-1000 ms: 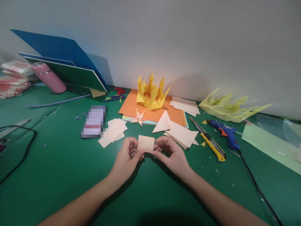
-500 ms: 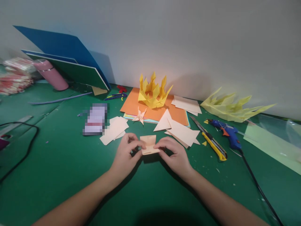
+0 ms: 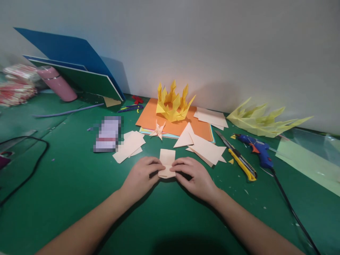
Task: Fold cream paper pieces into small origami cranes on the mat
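A small folded piece of peach paper (image 3: 167, 157) lies between my two hands, its far flap flat and its near part creased over. My left hand (image 3: 145, 173) pinches its left side, and my right hand (image 3: 192, 175) pinches the right side, fingertips pressing near the fold. Just beyond are a peach paper triangle (image 3: 183, 136) and loose peach sheets (image 3: 208, 150). More peach sheets (image 3: 130, 145) lie to the left, and a folded peach paper star (image 3: 158, 130) rests at the edge of a stack of coloured paper (image 3: 148, 115).
A yellow paper crown (image 3: 174, 109) stands on the stack. Right of my hands lie a yellow utility knife (image 3: 243, 164), blade out, and a blue glue gun (image 3: 256, 148) with its cord. A pale yellow folded crown (image 3: 265, 122), a blurred-out lilac object (image 3: 107, 134) and a pink bottle (image 3: 58, 83) lie farther off.
The paper's far flap, raised before, now lies flatter and longer. Both hands have closed in slightly over the near fold, still gripping the sides.
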The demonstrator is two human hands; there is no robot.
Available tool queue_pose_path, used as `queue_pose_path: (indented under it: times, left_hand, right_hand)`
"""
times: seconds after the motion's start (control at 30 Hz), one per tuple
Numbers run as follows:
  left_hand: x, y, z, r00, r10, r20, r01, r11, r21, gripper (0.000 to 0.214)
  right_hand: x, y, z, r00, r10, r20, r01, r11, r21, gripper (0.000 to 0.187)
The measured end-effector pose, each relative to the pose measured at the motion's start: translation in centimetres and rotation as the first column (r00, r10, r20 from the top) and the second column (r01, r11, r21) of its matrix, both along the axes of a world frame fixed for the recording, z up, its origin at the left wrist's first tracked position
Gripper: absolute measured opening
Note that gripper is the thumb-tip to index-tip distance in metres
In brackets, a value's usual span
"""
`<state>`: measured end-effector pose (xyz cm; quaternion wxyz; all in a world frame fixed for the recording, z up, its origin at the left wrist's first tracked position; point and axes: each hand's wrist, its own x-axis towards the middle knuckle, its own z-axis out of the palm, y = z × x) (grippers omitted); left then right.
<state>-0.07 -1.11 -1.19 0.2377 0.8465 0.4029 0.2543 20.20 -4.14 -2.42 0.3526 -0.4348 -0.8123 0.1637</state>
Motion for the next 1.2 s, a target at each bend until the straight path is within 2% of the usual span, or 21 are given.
queue_pose_path:
  times: [0.17,0.33,0.5,0.7,1.0,1.2]
  left_hand:
    - [-0.4,0.5,0.9,0.996,-0.067,-0.067,0.063,0.996,-0.06,0.012]
    - [-0.6,0.7,0.8,0.989,-0.131,-0.063,0.128,0.991,-0.045,0.016]
    - [-0.4,0.5,0.8,0.991,-0.131,-0.031,0.129,0.988,-0.08,0.02]
    - [-0.1,0.4,1.0,0.996,-0.085,-0.003,0.084,0.987,-0.137,0.022]
    - [0.2,0.2,0.5,1.0,0.0,-0.013,-0.002,0.992,-0.123,0.013]
    - [0.5,0.0,0.1,0.99,0.064,-0.127,-0.07,0.997,-0.041,0.007]
  right_hand:
    - [0.2,-0.1,0.4,0.996,0.082,0.043,-0.082,0.996,0.018,0.014]
    - [0.3,-0.1,0.5,0.993,0.089,0.072,-0.094,0.992,0.08,0.018]
    - [0.3,0.0,0.6,0.985,0.158,0.071,-0.159,0.987,0.012,0.019]
    - [0.2,0.0,0.6,0.996,0.092,0.023,-0.09,0.993,-0.078,0.017]
    - [-0.6,-0.4,-0.1,0.993,-0.121,-0.007,0.118,0.978,-0.171,0.013]
    - [-0.7,-0.4,0.2,0.998,-0.038,0.051,0.041,0.997,-0.058,0.015]
